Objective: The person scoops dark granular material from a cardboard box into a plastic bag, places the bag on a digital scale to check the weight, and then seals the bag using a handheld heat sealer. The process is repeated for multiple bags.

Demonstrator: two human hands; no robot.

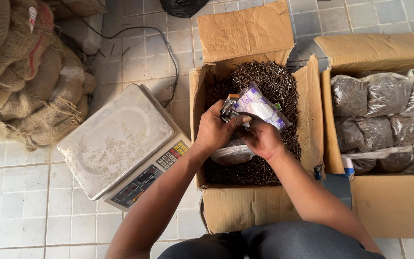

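Over an open cardboard box [245,208] full of loose dark nails [269,84], my left hand [215,130] grips a small metal stapler-like tool [230,109] at the mouth of a clear plastic bag with blue and white print [259,106]. My right hand [263,139] holds the same bag from below and the right. The bag's lower part [232,154], bulging with nails, rests on the nail pile under my hands.
A digital weighing scale [116,141] with a steel pan sits on the tiled floor to the left. Burlap sacks [22,72] are piled at far left. A second cardboard box [394,206] on the right holds several filled bags of nails [384,96].
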